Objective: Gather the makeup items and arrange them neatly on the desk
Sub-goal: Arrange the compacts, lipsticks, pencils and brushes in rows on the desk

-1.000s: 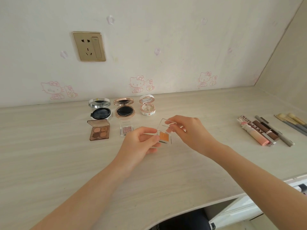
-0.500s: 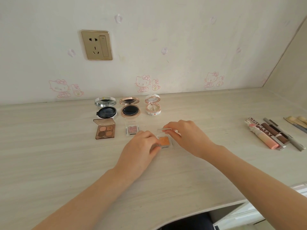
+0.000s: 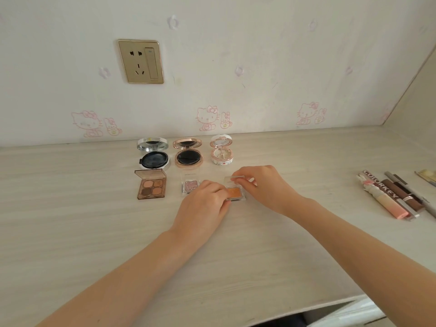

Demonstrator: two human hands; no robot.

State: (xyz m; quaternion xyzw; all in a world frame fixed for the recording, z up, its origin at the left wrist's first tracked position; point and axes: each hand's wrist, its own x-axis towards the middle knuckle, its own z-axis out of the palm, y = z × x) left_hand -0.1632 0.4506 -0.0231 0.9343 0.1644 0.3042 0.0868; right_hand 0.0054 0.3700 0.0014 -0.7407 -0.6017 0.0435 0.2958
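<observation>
A small clear case of orange eyeshadow (image 3: 234, 193) rests on the pale wooden desk (image 3: 70, 232), its lid raised. My left hand (image 3: 203, 206) grips the case's left edge. My right hand (image 3: 262, 185) pinches the top of the open lid. To the left lie a clear pink glitter eyeshadow (image 3: 190, 185) and a brown four-pan palette (image 3: 151, 187), both open. Behind them stand three open round compacts: silver (image 3: 153, 153), rose gold (image 3: 188, 155) and white (image 3: 221, 152).
Lip gloss tubes (image 3: 387, 197) and slim pencils (image 3: 410, 192) lie side by side at the right. A brush tip (image 3: 427, 175) shows at the right edge. The wall with a gold socket (image 3: 141, 61) rises behind. The desk's front edge curves at lower right.
The orange eyeshadow case went from held above the desk down onto it, in line with the pink one. Both hands followed it down and still hold it.
</observation>
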